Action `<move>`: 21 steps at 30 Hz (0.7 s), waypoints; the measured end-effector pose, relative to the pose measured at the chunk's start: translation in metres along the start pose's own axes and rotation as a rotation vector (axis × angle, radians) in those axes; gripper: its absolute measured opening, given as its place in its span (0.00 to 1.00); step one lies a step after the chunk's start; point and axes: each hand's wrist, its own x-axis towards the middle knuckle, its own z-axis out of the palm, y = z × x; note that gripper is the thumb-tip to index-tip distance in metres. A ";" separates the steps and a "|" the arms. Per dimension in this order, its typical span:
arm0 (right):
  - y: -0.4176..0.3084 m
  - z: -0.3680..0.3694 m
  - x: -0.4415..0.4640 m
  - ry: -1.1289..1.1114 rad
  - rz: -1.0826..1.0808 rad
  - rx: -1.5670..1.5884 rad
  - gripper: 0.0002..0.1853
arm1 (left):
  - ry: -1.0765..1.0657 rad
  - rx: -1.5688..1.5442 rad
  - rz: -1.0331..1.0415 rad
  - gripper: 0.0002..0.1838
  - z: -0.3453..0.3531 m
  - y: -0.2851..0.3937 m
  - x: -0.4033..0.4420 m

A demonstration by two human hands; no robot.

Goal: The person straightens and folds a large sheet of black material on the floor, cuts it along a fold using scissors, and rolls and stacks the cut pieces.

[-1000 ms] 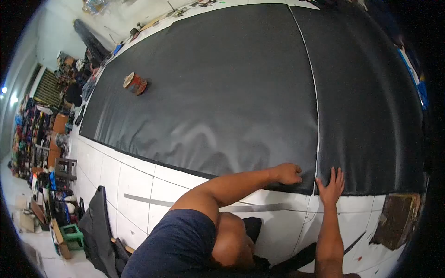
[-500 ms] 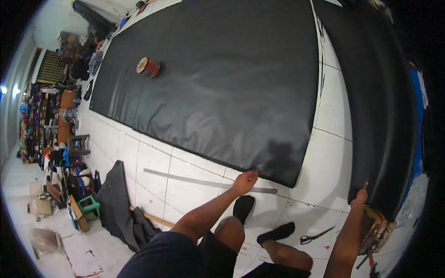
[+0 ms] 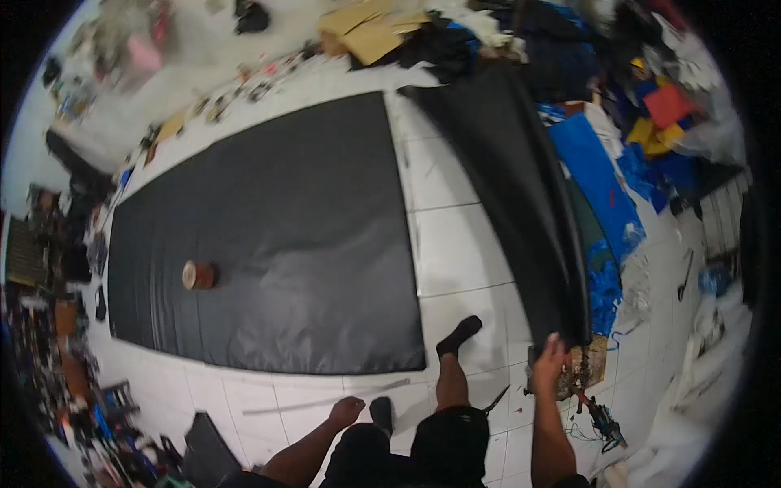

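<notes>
A large black sheet (image 3: 301,236) lies flat on the white tiled floor, with a rust-coloured can (image 3: 198,275) standing on its left part. To its right, a second black sheet (image 3: 512,187) is folded and bunched lengthwise. My right hand (image 3: 551,358) is closed on the near end of this second sheet. My left hand (image 3: 347,411) hangs between the large sheet's near edge and my body, fingers curled; whether anything is in them is too small to tell. Below the large sheet, a long flat metal strip (image 3: 325,398) lies on the floor.
Blue sheeting (image 3: 598,183) lies right of the folded sheet. A worn board (image 3: 598,358) and dark scissors (image 3: 498,398) are near my right arm. Cardboard (image 3: 370,28) and heaped cloth line the far side. Clutter fills the left edge. My feet stand on the tiles.
The right-hand sheet has come away from the large one and folded rightward with my right hand. My left hand has left the large sheet's edge. The view has shifted, and my feet have moved.
</notes>
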 end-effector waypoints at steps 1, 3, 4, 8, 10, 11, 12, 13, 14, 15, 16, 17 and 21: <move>0.001 0.011 -0.011 0.051 -0.045 0.066 0.27 | -0.022 0.041 -0.014 0.22 -0.022 0.047 0.018; -0.006 0.007 -0.017 -0.147 -0.135 0.105 0.20 | -0.001 -0.146 0.081 0.26 -0.044 0.143 0.060; 0.012 0.028 -0.026 -0.083 -0.152 0.157 0.20 | -0.040 -0.192 -0.004 0.30 -0.057 0.194 0.085; -0.062 -0.032 -0.013 -0.260 -0.353 0.130 0.19 | -0.112 -0.645 0.008 0.44 -0.071 0.426 0.125; -0.092 -0.067 0.007 -0.363 -0.278 0.122 0.19 | -0.102 -0.706 0.049 0.47 -0.085 0.534 0.130; -0.106 -0.085 0.013 -0.497 -0.206 0.118 0.19 | -0.051 -0.655 0.064 0.46 -0.090 0.572 0.128; -0.112 -0.094 0.015 -0.486 -0.204 0.119 0.19 | 0.059 -0.699 0.081 0.34 -0.086 0.588 0.142; -0.114 -0.100 0.012 -0.533 -0.206 0.096 0.22 | 0.051 -0.696 0.095 0.34 -0.088 0.598 0.155; -0.124 -0.106 0.016 -0.577 -0.210 0.073 0.24 | -0.023 -0.671 0.034 0.28 -0.092 0.604 0.165; -0.137 -0.113 0.023 -0.551 -0.210 0.077 0.24 | -0.101 -0.639 -0.023 0.21 -0.096 0.609 0.173; -0.154 -0.122 0.030 -0.699 -0.046 0.101 0.30 | -0.002 -0.650 -0.013 0.16 -0.089 0.611 0.172; -0.172 -0.127 0.037 -0.843 0.125 0.129 0.36 | -0.021 -0.674 0.012 0.16 -0.090 0.608 0.167; -0.267 -0.105 0.062 -0.321 -0.081 -0.139 0.49 | -0.338 -0.755 0.130 0.20 -0.114 0.618 0.139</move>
